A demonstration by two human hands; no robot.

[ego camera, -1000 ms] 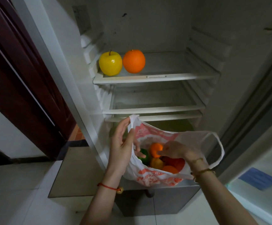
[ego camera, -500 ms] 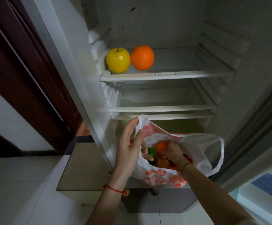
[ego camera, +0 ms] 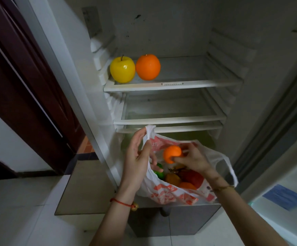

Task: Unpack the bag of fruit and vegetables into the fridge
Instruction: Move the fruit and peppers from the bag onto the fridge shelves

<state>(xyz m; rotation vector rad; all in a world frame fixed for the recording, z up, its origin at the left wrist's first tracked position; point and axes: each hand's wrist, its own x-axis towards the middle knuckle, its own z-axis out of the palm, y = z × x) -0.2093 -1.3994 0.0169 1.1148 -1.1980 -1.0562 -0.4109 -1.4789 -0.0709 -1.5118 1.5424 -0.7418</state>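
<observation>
White plastic printed in orange-red, the bag (ego camera: 170,194) sits low in the middle of the frame, in front of the open fridge (ego camera: 250,50), and I see my left hand (ego camera: 137,157) holding it open from the left side. My thumb and fingers there pinch the bag's left handle, which sticks up above my knuckles, just below the lowest shelf edge.

To the right, at frame centre, my right hand (ego camera: 192,158) has its fingertips curled and closed around a small orange fruit (ego camera: 172,153), thumb underneath. The fruit is above the bag's mouth. Half a second ago this hand was down inside the bag among the produce; now it has come up with the fruit clear of the rest. My left hand grips as it did before.

Inside the bag I make out a green piece (ego camera: 159,172), a yellow-orange one (ego camera: 172,178), a red one (ego camera: 193,177) and another orange one (ego camera: 186,185).

In the upper middle of the frame, a yellow apple (ego camera: 122,69) and a large orange (ego camera: 148,67) stand touching side by side at the left end of the top shelf (ego camera: 188,85), unchanged from earlier. The shelves below hold nothing I can see.

The bag's printing is too blurred for me to read, as is the small label on the top shelf's front edge.
</observation>
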